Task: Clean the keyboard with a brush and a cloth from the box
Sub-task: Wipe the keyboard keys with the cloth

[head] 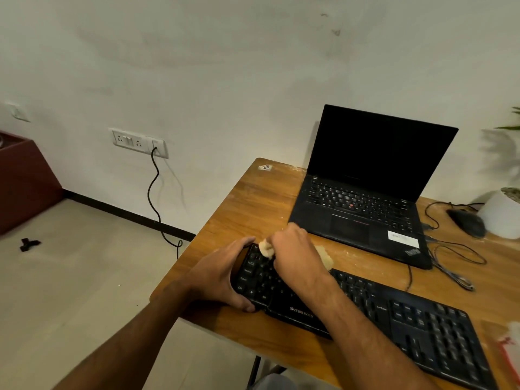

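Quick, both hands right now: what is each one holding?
Left hand: grips the left end of the black plastic keyboard.
Right hand: holds a crumpled pale yellow cloth on the keys.

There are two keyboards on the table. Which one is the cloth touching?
The separate black keyboard nearest the camera; the right hand presses the cloth on its left end. The laptop keyboard is untouched.

Both bare arms reach forward, and the hands are close together.

The left hand [222,280] is curled around the left end of the keyboard [365,308], with the thumb on the near edge and the fingers over the far edge. The right forearm crosses diagonally from the lower right, above the keys. The right hand [295,251] is turned palm down, its fingers bent and pinching a pale cloth [266,249] against the top left corner, just beside the left fingertips.
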`<action>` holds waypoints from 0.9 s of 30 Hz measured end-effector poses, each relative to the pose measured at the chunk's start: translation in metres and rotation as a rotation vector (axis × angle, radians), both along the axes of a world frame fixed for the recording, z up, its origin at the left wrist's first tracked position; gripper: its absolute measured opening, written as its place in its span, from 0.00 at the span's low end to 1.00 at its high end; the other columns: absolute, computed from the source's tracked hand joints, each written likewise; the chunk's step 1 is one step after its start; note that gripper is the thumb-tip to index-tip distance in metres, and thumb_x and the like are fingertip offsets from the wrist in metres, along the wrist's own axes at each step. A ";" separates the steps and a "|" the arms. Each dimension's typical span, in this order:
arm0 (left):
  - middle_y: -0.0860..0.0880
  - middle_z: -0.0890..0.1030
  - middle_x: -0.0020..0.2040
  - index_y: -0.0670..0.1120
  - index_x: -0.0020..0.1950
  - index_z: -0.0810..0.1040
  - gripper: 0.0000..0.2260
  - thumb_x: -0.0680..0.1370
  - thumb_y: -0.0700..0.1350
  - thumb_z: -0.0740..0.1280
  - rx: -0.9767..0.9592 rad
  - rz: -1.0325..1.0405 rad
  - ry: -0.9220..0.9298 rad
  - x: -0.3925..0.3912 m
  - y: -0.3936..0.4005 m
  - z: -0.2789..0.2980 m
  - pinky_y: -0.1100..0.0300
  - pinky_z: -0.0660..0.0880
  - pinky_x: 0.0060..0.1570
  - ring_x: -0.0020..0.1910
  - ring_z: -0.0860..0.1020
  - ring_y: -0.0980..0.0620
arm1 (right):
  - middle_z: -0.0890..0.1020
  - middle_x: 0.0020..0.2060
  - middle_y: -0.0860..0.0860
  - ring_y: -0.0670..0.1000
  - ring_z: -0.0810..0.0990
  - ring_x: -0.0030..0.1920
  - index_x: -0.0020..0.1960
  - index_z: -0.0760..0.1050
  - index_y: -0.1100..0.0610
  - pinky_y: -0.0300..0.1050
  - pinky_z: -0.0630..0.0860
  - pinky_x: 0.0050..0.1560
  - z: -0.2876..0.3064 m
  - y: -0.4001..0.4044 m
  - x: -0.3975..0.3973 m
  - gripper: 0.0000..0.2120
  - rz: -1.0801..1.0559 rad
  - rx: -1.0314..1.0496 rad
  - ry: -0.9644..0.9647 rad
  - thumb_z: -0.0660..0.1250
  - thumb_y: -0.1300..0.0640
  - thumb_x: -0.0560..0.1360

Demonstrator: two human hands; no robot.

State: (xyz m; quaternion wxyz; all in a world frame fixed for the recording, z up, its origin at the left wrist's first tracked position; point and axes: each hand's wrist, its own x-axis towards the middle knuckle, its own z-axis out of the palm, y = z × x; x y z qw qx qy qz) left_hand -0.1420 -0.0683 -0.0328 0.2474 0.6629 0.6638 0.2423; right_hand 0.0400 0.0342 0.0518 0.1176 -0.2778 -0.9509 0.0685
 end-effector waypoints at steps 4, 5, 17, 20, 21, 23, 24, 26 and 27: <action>0.63 0.67 0.76 0.60 0.83 0.52 0.62 0.58 0.71 0.82 0.007 -0.005 -0.004 0.001 0.000 0.000 0.49 0.71 0.74 0.75 0.68 0.59 | 0.78 0.48 0.54 0.55 0.72 0.54 0.58 0.79 0.57 0.49 0.70 0.56 -0.016 -0.011 0.000 0.21 0.086 -0.054 -0.012 0.61 0.74 0.70; 0.63 0.66 0.77 0.60 0.83 0.52 0.62 0.58 0.71 0.82 0.009 -0.004 0.001 0.001 0.000 -0.001 0.49 0.71 0.74 0.75 0.68 0.59 | 0.77 0.46 0.52 0.54 0.71 0.52 0.56 0.79 0.57 0.48 0.70 0.55 -0.018 -0.014 0.003 0.21 0.119 -0.044 -0.001 0.61 0.74 0.70; 0.61 0.64 0.79 0.57 0.84 0.50 0.64 0.57 0.72 0.81 0.010 0.006 0.005 0.001 0.000 -0.001 0.50 0.69 0.76 0.77 0.66 0.58 | 0.72 0.40 0.49 0.50 0.68 0.47 0.51 0.80 0.57 0.44 0.67 0.52 -0.019 -0.018 0.008 0.19 0.151 -0.082 0.083 0.59 0.75 0.70; 0.61 0.66 0.78 0.58 0.84 0.51 0.62 0.58 0.71 0.82 0.014 0.001 -0.005 0.002 0.000 0.001 0.51 0.70 0.75 0.76 0.67 0.59 | 0.81 0.40 0.52 0.53 0.76 0.46 0.49 0.82 0.55 0.47 0.74 0.48 -0.013 -0.008 -0.001 0.20 0.146 -0.089 0.063 0.62 0.75 0.68; 0.62 0.67 0.77 0.58 0.83 0.53 0.61 0.58 0.70 0.82 0.021 -0.002 -0.018 0.002 0.000 0.001 0.50 0.71 0.74 0.75 0.68 0.59 | 0.82 0.40 0.51 0.54 0.78 0.45 0.48 0.82 0.54 0.49 0.76 0.48 -0.014 -0.002 -0.005 0.20 0.113 -0.093 0.088 0.63 0.75 0.67; 0.63 0.68 0.76 0.58 0.83 0.53 0.61 0.58 0.71 0.82 0.026 -0.003 -0.024 0.002 0.000 0.001 0.51 0.72 0.73 0.74 0.69 0.60 | 0.82 0.39 0.51 0.54 0.78 0.45 0.45 0.81 0.55 0.52 0.75 0.52 -0.015 0.000 -0.011 0.18 0.070 -0.096 0.096 0.63 0.74 0.66; 0.63 0.67 0.76 0.58 0.83 0.52 0.62 0.57 0.72 0.81 0.024 -0.002 -0.020 0.002 0.000 0.001 0.50 0.71 0.74 0.75 0.68 0.60 | 0.81 0.41 0.51 0.54 0.77 0.46 0.45 0.79 0.55 0.52 0.73 0.55 -0.017 -0.005 -0.011 0.16 0.072 -0.092 0.081 0.63 0.74 0.67; 0.63 0.66 0.77 0.58 0.84 0.51 0.63 0.57 0.73 0.81 0.023 -0.007 -0.013 0.002 -0.001 0.001 0.50 0.71 0.75 0.75 0.67 0.60 | 0.80 0.43 0.51 0.53 0.74 0.49 0.47 0.78 0.56 0.49 0.70 0.57 -0.020 -0.016 -0.006 0.15 0.097 -0.089 0.087 0.62 0.73 0.69; 0.62 0.65 0.78 0.58 0.84 0.50 0.63 0.58 0.72 0.81 0.023 -0.009 -0.009 0.002 -0.001 0.001 0.50 0.70 0.75 0.76 0.67 0.60 | 0.79 0.43 0.51 0.52 0.73 0.49 0.47 0.78 0.56 0.48 0.69 0.57 -0.019 -0.020 -0.002 0.15 0.123 -0.082 0.096 0.61 0.73 0.69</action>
